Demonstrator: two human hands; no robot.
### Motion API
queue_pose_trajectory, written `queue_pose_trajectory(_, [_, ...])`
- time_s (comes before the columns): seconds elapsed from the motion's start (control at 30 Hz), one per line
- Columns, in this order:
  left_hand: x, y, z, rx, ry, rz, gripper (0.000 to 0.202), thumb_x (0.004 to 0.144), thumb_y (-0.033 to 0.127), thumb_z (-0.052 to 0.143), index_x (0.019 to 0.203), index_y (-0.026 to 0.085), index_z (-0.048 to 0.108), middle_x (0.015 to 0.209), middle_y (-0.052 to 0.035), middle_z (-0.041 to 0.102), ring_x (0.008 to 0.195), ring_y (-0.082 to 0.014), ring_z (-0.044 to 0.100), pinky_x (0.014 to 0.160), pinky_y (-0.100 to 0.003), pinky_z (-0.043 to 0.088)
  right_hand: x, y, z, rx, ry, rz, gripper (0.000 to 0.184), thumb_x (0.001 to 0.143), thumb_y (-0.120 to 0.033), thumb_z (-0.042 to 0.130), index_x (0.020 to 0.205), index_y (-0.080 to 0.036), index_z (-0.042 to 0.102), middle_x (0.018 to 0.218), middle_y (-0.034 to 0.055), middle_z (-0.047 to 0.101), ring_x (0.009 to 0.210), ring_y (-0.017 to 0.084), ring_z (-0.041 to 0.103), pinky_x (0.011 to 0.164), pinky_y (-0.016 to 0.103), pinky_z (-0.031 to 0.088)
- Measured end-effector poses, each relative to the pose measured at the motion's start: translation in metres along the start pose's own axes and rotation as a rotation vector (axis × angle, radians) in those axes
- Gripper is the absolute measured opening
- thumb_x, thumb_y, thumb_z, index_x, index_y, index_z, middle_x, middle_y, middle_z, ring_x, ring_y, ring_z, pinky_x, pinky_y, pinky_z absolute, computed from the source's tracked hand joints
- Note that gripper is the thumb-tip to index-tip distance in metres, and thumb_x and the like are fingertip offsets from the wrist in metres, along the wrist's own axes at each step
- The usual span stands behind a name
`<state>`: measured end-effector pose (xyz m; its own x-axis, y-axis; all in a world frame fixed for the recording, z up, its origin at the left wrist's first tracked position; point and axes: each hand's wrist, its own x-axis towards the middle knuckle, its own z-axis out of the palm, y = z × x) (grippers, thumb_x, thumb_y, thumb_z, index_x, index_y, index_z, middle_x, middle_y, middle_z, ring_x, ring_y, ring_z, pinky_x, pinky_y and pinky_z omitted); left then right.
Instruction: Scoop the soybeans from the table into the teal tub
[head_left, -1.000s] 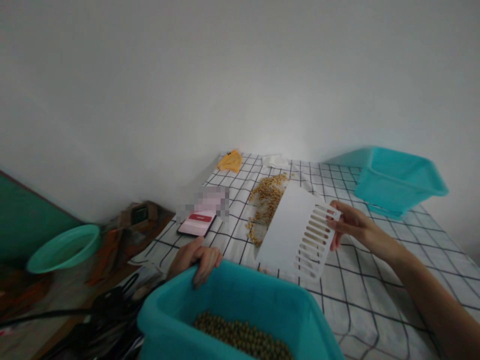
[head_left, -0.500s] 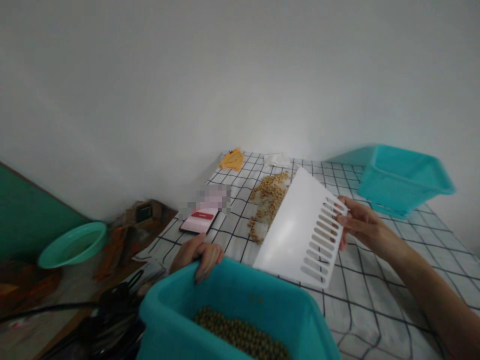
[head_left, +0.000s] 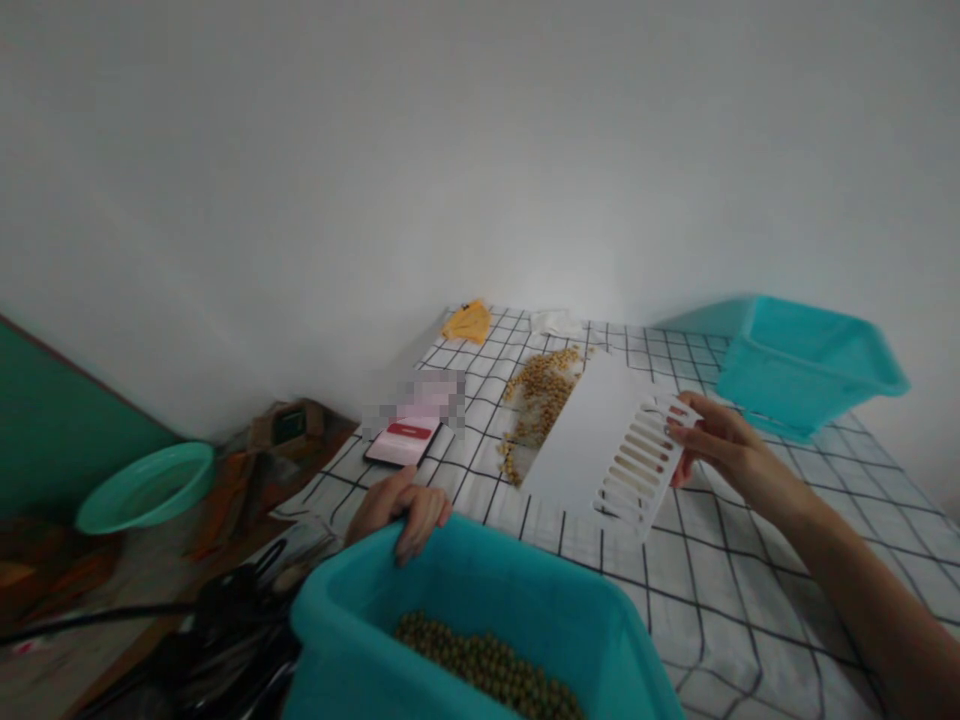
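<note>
Since ½ sec ago the R hand (head_left: 682, 425) has swung the white slotted sheet (head_left: 577, 430) away from the far rim of the teal bin (head_left: 517, 560), where it was tilted up w/ a couple of blurry specks inside the bin. It's now lower & flatter, beyond the bin, right beside the loose yellow beans (head_left: 544, 390) on the counter (head_left: 739, 580); can't tell if it touches down. R hand pinches the sheet's slotted edge, thumb on top, beyond & R of the bin. L hand (head_left: 405, 515) is still hooked over the bin's far-L rim, fingers inside. Upshot: the sheet's prob. back on the yellow beans' side, w/ plenty still out, while greenish beans (head_left: 491, 660) lie in the bin.
</note>
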<state>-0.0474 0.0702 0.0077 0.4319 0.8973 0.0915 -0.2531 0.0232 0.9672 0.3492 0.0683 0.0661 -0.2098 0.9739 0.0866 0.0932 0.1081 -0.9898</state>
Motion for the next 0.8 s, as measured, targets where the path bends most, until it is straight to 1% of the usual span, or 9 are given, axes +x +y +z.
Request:
queue_pose_trajectory(0.13, [-0.001,0.000,0.001,0.001,0.003,0.006,0.072,0.105,0.036,0.021,0.036,0.023,0.035,0.032,0.0005,0.029,0.041,-0.0164,0.034,0.071,-0.041,0.037,0.002,-0.001,0.004,-0.031,-0.058,0.029,0.027,0.090,-0.044,0.073,0.090,-0.022,0.057,0.068,0.0014,0.072,0.053,0.017,0.069,0.049,0.027,0.056])
queue_pose_trajectory(0.23, [-0.001,-0.002,-0.001,0.004,-0.005,0.012,0.072,0.105,0.037,0.022,0.036,0.023,0.035,0.032,0.0008,0.028,0.041,-0.0165,0.033,0.071,-0.041,0.037,0.004,0.000,0.003,-0.059,-0.062,0.041,0.029,0.089,-0.045,0.074,0.088,-0.022,0.056,0.068,0.0020,0.073,0.053,0.017,0.070,0.049,0.027,0.057])
queue_pose_trajectory(0.4, [0.000,-0.006,-0.005,0.007,-0.037,0.031,0.071,0.105,0.040,0.022,0.037,0.024,0.036,0.031,0.0014,0.030,0.041,-0.0163,0.034,0.070,-0.040,0.037,0.003,0.001,-0.001,-0.087,0.016,0.018,0.028,0.089,-0.045,0.073,0.090,-0.022,0.058,0.068,0.0018,0.073,0.053,0.017,0.069,0.049,0.027,0.057])
queue_pose_trajectory(0.57, [0.003,-0.014,-0.010,0.017,-0.071,0.081,0.073,0.106,0.036,0.016,0.036,0.023,0.033,0.029,0.0013,0.029,0.038,-0.0157,0.032,0.068,-0.040,0.037,0.004,0.006,-0.008,-0.107,0.067,0.030,0.025,0.092,-0.044,0.069,0.091,-0.021,0.058,0.068,0.0022,0.073,0.055,0.017,0.070,0.052,0.028,0.057])
queue_pose_trajectory(0.73, [0.004,-0.019,-0.011,0.043,-0.060,0.130,0.072,0.104,0.036,0.012,0.035,0.024,0.026,0.026,0.0011,0.024,0.035,-0.0157,0.029,0.064,-0.039,0.037,0.004,0.007,-0.014,-0.078,0.125,0.033,0.023,0.092,-0.040,0.070,0.091,-0.021,0.058,0.069,0.0016,0.073,0.056,0.017,0.070,0.053,0.027,0.056])
queue_pose_trajectory(0.8, [0.004,-0.019,-0.011,0.079,-0.043,0.127,0.073,0.105,0.033,0.008,0.034,0.024,0.026,0.026,0.0008,0.023,0.034,-0.0160,0.029,0.063,-0.039,0.037,0.002,0.005,-0.014,-0.054,0.122,0.018,0.023,0.092,-0.040,0.070,0.091,-0.021,0.058,0.069,0.0013,0.072,0.055,0.016,0.069,0.052,0.027,0.055])
